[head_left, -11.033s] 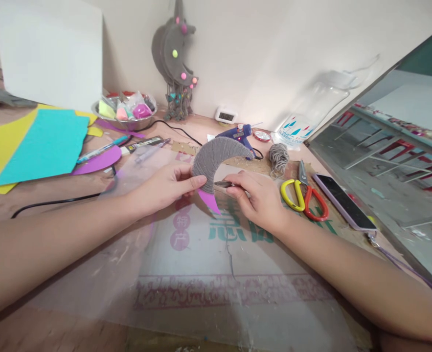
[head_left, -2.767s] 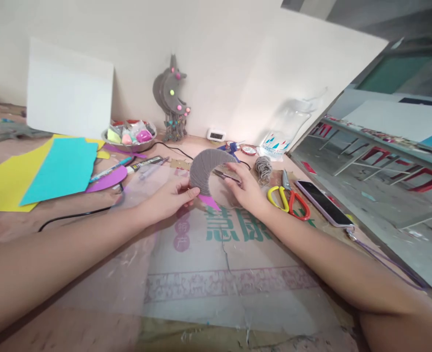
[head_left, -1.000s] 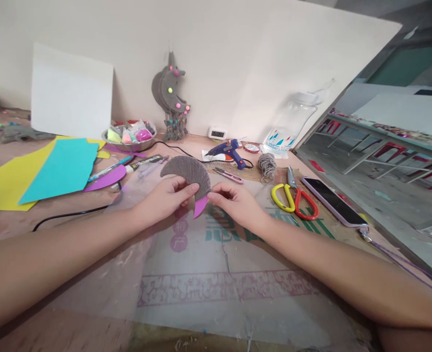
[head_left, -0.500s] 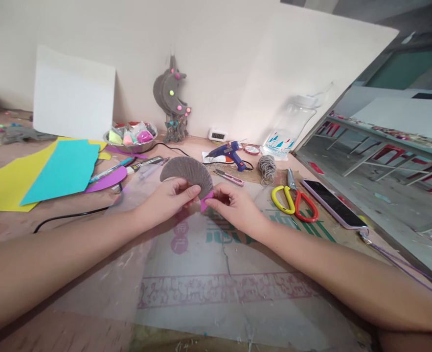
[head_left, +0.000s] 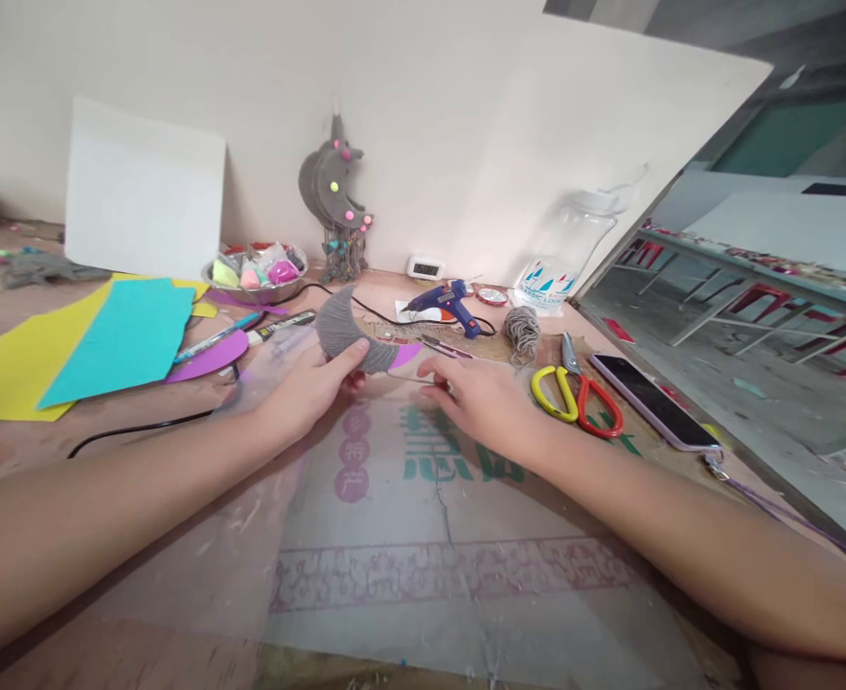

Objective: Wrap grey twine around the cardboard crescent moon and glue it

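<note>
My left hand [head_left: 326,383] is closed on a crescent moon shape [head_left: 343,331] wrapped in grey yarn, its thumb pressed on the front. A bare purple tip [head_left: 404,356] sticks out at the crescent's right end. From near that end a thin strand of yarn [head_left: 409,380] runs to the bent fingers of my right hand [head_left: 469,393], which pinch it a little to the right of the crescent. Both hands are raised over a printed plastic sheet [head_left: 394,517]. A ball of grey yarn [head_left: 521,331] lies beyond my right hand.
Scissors [head_left: 577,388] and a phone [head_left: 652,401] lie at right. Behind are a glue gun [head_left: 445,305], snips [head_left: 445,347], a clock [head_left: 426,266] and a plastic jar [head_left: 570,244]. A finished moon ornament [head_left: 332,187] hangs at the wall. Coloured sheets [head_left: 117,335] and a bowl [head_left: 261,289] sit left.
The crescent has turned in my left hand, so its hollow side now faces up and right. My right hand has left the purple tip, moved slightly right and drawn out the strand.
</note>
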A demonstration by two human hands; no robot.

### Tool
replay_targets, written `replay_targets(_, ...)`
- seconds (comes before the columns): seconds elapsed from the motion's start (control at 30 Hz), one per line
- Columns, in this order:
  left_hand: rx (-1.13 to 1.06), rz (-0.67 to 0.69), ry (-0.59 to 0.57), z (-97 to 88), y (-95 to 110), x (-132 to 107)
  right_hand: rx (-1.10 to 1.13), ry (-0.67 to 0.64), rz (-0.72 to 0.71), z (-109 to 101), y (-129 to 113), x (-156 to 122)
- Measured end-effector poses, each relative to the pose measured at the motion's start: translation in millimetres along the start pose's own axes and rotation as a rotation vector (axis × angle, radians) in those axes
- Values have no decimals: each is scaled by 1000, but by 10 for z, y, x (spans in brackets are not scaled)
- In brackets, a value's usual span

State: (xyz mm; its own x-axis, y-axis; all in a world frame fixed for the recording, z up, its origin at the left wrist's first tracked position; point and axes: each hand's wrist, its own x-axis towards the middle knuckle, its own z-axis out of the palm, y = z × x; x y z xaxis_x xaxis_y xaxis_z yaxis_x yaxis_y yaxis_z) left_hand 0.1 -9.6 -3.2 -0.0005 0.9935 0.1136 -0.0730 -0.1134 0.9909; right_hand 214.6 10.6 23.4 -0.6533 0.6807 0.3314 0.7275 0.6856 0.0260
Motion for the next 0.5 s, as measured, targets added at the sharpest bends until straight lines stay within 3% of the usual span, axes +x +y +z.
replay_targets(0.1, 56, 25, 87, -53, -34, 62, -49, -190, 91, -292, 166, 38)
replay_targets(0.3, 111, 10, 119, -51, -18, 54, -160, -380, 198, -927, 523, -8)
replay_targets(0.4, 169, 36, 108, -44, -7, 36, -54, -276, 253, -1073, 538, -56)
replay_targets(0.5, 167, 45, 76, -43, -14, 40, -86, -117, 317, -1075, 500, -57)
